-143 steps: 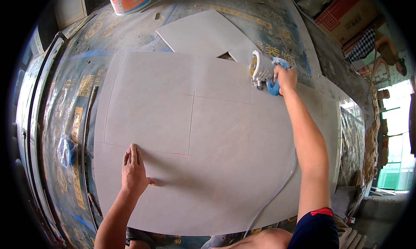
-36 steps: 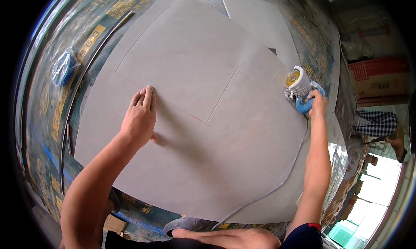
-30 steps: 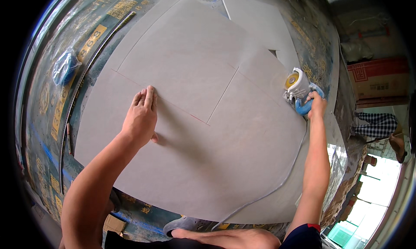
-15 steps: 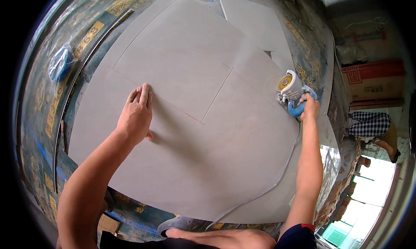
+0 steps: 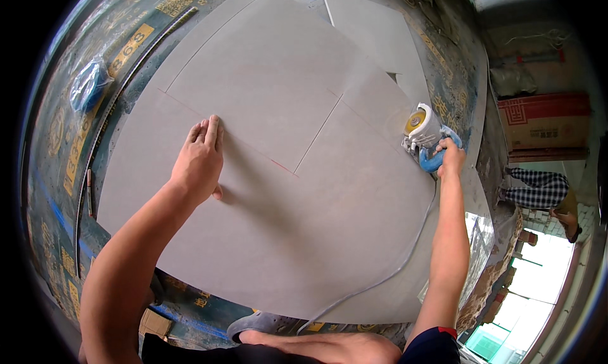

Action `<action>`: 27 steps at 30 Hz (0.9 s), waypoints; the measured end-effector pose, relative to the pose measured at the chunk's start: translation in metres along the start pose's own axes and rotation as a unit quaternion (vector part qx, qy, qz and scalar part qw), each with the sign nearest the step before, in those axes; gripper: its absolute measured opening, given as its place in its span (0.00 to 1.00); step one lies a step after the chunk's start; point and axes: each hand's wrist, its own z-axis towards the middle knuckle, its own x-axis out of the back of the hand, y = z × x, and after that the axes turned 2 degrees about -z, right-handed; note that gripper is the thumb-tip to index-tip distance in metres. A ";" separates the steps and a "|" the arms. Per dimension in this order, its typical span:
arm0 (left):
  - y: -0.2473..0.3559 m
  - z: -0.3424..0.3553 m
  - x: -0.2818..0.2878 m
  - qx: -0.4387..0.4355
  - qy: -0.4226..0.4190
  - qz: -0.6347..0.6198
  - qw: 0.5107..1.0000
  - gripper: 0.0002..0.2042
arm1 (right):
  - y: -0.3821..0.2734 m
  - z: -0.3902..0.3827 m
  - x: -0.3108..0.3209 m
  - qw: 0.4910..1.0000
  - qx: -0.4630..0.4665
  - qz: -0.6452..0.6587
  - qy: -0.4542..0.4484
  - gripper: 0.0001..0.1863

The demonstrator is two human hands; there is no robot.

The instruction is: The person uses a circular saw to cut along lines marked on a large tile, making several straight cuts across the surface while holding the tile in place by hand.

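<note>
A large grey tile [image 5: 253, 250] lies flat in front of me, with thin straight cuts [image 5: 320, 134] and faint reddish lines on it. My left hand [image 5: 199, 161] is on or just over the tile's left half, fingers stretched forward and side by side, thumb out, holding nothing. On the right, my right hand [image 5: 450, 158] is wrapped round the blue handle of a handheld tile saw [image 5: 430, 126]. Its yellow disc sits under a white guard near the tile's right edge. A grey cord [image 5: 386, 277] runs from the saw across the tile toward my leg.
A long dark strip [image 5: 120, 96] and a blue object in clear plastic [image 5: 90, 86] lie left on the printed floor covering. Another grey tile piece [image 5: 373, 31] is at the far right. Beyond stand a red-brown carton [image 5: 548, 123] and a person in checked clothing [image 5: 538, 188].
The view has shifted slightly. Both my hands and the tile saw keep nearly the same places on the tile. The person at the right has shifted a little.
</note>
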 end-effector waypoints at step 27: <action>-0.001 0.000 -0.004 -0.003 0.004 0.022 1.000 0.55 | 0.003 -0.019 0.006 1.000 -0.005 0.009 0.006 0.05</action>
